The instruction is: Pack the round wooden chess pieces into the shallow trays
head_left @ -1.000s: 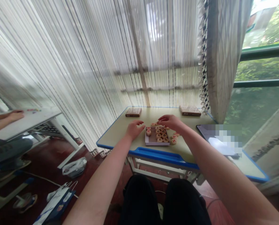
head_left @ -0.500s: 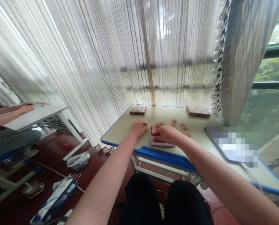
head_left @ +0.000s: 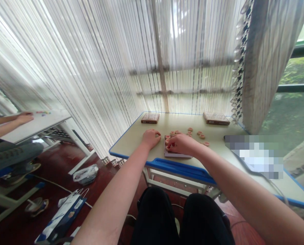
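A shallow pale tray holding round wooden chess pieces lies near the front edge of a beige table with a blue rim. My right hand rests curled over the tray, fingertips pinched on a piece inside it. My left hand sits on the table just left of the tray, fingers curled under beside its far corner. Several loose pieces are scattered on the table behind and right of the tray.
Two flat wooden boxes, one at the back left and one at the back right, lie by the string curtain. A blurred flat device lies on the right. Another person's hand rests on a white table to the left. Bags lie on the floor.
My right hand came down from above the tray's far edge onto the pieces inside it. My left hand curled up beside the tray. The view shifted left.
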A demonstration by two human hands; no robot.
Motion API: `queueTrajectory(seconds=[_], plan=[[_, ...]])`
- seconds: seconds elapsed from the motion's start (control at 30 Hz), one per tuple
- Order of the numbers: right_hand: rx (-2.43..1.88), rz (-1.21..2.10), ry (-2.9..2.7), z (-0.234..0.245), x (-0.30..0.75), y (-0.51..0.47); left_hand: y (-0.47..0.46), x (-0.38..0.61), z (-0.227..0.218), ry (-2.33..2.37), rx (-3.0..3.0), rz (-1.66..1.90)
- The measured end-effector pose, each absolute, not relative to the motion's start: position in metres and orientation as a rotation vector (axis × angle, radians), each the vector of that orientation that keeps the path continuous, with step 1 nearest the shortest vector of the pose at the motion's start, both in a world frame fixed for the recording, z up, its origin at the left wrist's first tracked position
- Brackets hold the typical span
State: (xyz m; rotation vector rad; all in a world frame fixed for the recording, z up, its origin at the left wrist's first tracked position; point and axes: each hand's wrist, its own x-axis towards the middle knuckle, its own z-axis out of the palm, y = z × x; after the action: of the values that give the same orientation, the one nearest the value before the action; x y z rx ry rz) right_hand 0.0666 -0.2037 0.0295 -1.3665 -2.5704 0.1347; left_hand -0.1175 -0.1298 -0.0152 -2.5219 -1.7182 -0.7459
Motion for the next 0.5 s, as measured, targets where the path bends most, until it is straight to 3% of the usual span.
queueTrajectory(seconds=[0.5], plan=[[-1.394, 0.060, -2.575, 0.0358, 0.0663, -0.2100, -0.1274, -0.1171, -0.0148, -1.731, -2.535, -0.739]])
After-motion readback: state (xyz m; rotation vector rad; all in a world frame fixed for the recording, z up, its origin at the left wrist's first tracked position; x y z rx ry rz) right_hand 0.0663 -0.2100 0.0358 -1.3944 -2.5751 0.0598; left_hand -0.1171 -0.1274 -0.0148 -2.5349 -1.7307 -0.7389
